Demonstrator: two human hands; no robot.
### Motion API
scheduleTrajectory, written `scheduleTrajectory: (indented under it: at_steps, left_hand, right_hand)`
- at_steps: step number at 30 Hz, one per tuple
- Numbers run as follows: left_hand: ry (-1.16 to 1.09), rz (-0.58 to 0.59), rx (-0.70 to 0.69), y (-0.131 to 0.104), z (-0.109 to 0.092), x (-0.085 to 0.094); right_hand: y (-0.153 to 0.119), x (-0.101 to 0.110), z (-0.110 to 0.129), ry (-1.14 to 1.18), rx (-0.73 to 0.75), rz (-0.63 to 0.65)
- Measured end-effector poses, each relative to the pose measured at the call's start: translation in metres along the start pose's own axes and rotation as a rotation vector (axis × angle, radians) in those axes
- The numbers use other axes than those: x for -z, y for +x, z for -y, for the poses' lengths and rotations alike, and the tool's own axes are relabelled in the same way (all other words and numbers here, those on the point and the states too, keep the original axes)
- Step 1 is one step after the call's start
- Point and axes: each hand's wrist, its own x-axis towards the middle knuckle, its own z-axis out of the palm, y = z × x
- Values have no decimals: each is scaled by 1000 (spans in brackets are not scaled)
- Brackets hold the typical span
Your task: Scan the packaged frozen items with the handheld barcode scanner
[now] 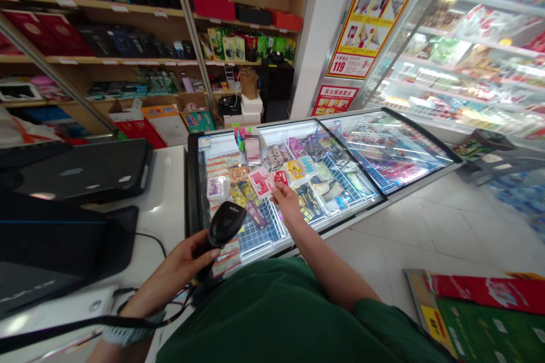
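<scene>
My left hand (187,261) is wrapped round the handle of a black barcode scanner (227,224), whose head points forward over the near corner of the freezer. My right hand (286,202) reaches over the freezer's glass top with its fingers pinched on the edge of a flat white package with a pink label (260,182). Just beyond my fingertips shows a small red packet (280,177); I cannot tell whether my hand touches it. Around them appear a white tub with a purple label (218,188), a yellow-labelled package (293,170) and a blue-labelled one (309,165).
The chest freezer (378,199) has a black frame and wire baskets of packets. On the left, a white counter (166,187) carries a black machine (80,173) and cables. Shelves (114,8) line the back. A green and red carton (489,312) stands at lower right.
</scene>
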Motion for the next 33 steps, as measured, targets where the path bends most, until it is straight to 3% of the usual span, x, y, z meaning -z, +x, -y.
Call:
scheduleTrajectory:
  at_steps: [4, 8, 22, 28, 33]
  left_hand:
    - [-18, -12, 16, 1, 5, 0]
    - [-23, -1, 20, 3, 6, -1]
    - [9, -26, 11, 0, 7, 0]
    - [4, -50, 24, -3, 7, 3]
    - [-16, -63, 8, -6, 13, 9]
  right_hand:
    - [10, 21, 0, 25, -24, -145]
    - [21, 33, -6, 8, -46, -200]
    - [38, 42, -25, -110, -17, -312]
    - [19, 47, -37, -200, -15, -296]
    - [-7, 39, -57, -308, -118, -94]
